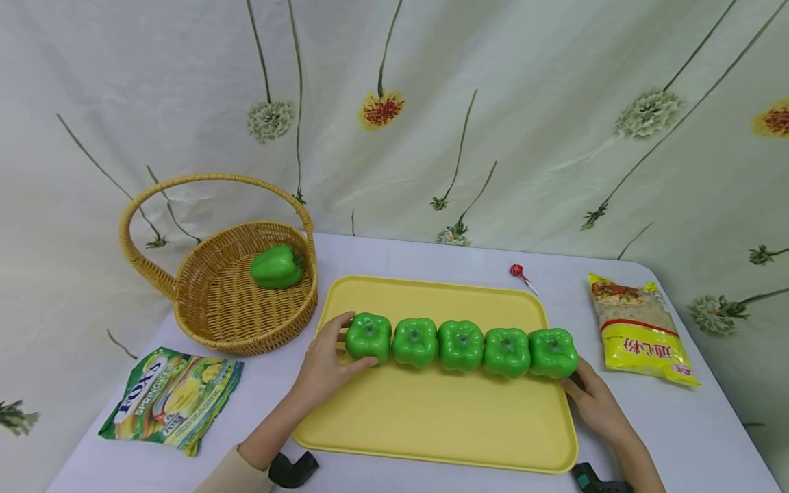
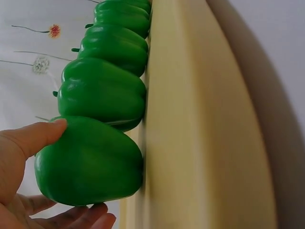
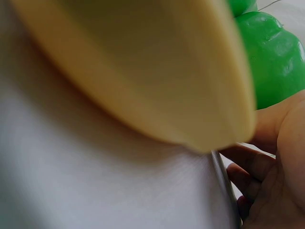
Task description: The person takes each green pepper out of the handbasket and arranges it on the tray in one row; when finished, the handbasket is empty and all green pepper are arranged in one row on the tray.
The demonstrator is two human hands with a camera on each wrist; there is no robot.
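Note:
Several green bell peppers stand in a row on a yellow tray [image 1: 431, 418], stems up. At the row's left end, my left hand [image 1: 329, 363] holds the leftmost pepper [image 1: 368, 335]. The left wrist view shows the thumb against one side of this pepper [image 2: 90, 162] and the fingers around the other. My right hand [image 1: 594, 404] is at the tray's right rim, against the lower right side of the rightmost pepper [image 1: 553, 352]. Seen from the right wrist, its thumb lies close by that pepper [image 3: 271, 57]; the tray rim hides its fingertips.
Back left stands a wicker basket [image 1: 222, 294] with a tall handle and one green bell pepper [image 1: 277, 267] inside. A green Fox's snack bag [image 1: 172, 397] lies at the left. Behind the tray is a red lollipop [image 1: 518, 272]; a yellow pasta bag [image 1: 641, 329] lies at the right.

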